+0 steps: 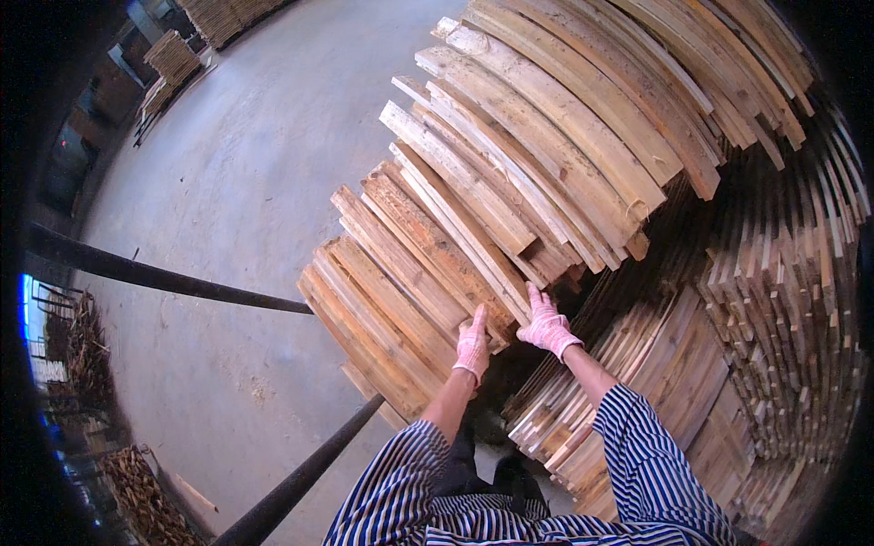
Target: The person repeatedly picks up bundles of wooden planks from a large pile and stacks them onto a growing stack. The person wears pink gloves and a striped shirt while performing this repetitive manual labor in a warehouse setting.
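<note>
Loose cotton-like sleeves (pixel 651 455), striped dark blue and white, lead to two hands in thin, wrinkled, pinkish-white gloves. The left hand (pixel 472 346) sits at the near ends of the boards, thumb extended upward along the wood; its other fingers are largely hidden, so whether it grips cannot be told. The right hand (pixel 548 328), just beside it, has its thumb set apart from its raised fingers at another board end; how firmly it holds cannot be told either.

Between the hands ends a rust-stained board (pixel 419 232), its face rough and mottled orange-brown. A pale narrow board (pixel 469 246), straight-edged and sawn, runs away from the right hand's fingers. Left of the left hand lie smoother yellowish boards (pixel 350 300), side by side. Beyond the right hand, ahead and to its right, the row of boards (pixel 555 118) continues, rough and dirt-flecked, with uneven ends.

Below and right of the right hand is a layered timber stack (pixel 628 382); farther right rises a tall stack (pixel 783 328) of thin slats. Two dark, round bars (pixel 314 464) slant in from the left hand's side. Past them spreads a smooth grey floor (pixel 246 164), with a ragged scrap heap (pixel 150 496) far left and a neat slat pile (pixel 171 59) farthest off, ahead-left.
</note>
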`<move>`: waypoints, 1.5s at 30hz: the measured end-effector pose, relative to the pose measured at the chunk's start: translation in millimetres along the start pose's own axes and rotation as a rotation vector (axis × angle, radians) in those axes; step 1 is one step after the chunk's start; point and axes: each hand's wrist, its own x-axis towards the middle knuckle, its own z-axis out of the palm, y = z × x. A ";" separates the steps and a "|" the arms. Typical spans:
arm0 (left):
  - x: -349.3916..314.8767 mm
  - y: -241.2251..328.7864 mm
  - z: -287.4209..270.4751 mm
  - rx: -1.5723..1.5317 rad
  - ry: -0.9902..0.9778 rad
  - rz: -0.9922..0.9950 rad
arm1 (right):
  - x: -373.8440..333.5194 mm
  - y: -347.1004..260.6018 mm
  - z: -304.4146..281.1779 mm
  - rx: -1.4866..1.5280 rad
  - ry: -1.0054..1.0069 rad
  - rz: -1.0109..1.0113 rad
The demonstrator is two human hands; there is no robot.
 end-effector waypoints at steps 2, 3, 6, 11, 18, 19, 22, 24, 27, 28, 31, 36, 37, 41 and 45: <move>8.6 -11.3 -0.7 0.062 0.139 0.017 | 0.3 -8.9 3.9 0.041 -0.025 0.013; 8.0 -12.8 3.9 0.051 0.174 0.033 | -1.9 -12.6 8.7 0.037 -0.013 0.018; 5.3 -12.4 -22.8 -0.321 -0.004 0.136 | -22.3 -58.3 36.5 0.158 -0.043 -0.010; -53.4 24.5 -72.4 -0.460 -0.454 -0.178 | -65.4 -81.3 64.6 0.236 -0.208 0.048; -91.9 29.1 -65.8 0.611 -0.158 0.618 | -54.9 -68.1 33.8 0.873 -0.193 0.046; -94.6 22.0 -82.1 1.262 -0.051 1.053 | -64.6 -68.4 20.1 0.901 -0.254 0.042; -131.9 23.9 -80.9 0.897 -0.262 0.634 | -112.5 -42.5 -5.4 0.832 -0.444 -0.018; -138.3 27.3 -78.5 0.148 -0.532 0.198 | -147.0 -32.4 15.7 0.964 -0.226 -0.168; -138.5 57.0 -30.4 -0.070 -0.355 0.108 | -176.7 -40.6 -3.9 0.659 -0.213 0.016; -118.4 67.9 -39.3 0.001 -0.465 0.143 | -191.9 -57.1 -28.7 0.570 -0.192 0.036; -120.3 70.6 -20.5 0.034 -0.504 0.280 | -219.3 -37.7 -51.0 0.585 -0.093 -0.102; -214.7 61.4 29.9 0.080 -0.458 0.411 | -321.4 13.0 -73.1 0.350 0.167 -0.142; -235.5 63.8 39.2 0.058 -0.516 0.449 | -329.3 24.0 -64.2 0.324 0.268 -0.177; -276.4 55.3 61.7 0.285 -0.617 0.702 | -369.6 67.9 -64.2 0.341 0.527 -0.288; -303.4 19.6 99.2 0.267 -0.907 0.626 | -403.4 96.6 -86.6 0.565 0.820 -0.435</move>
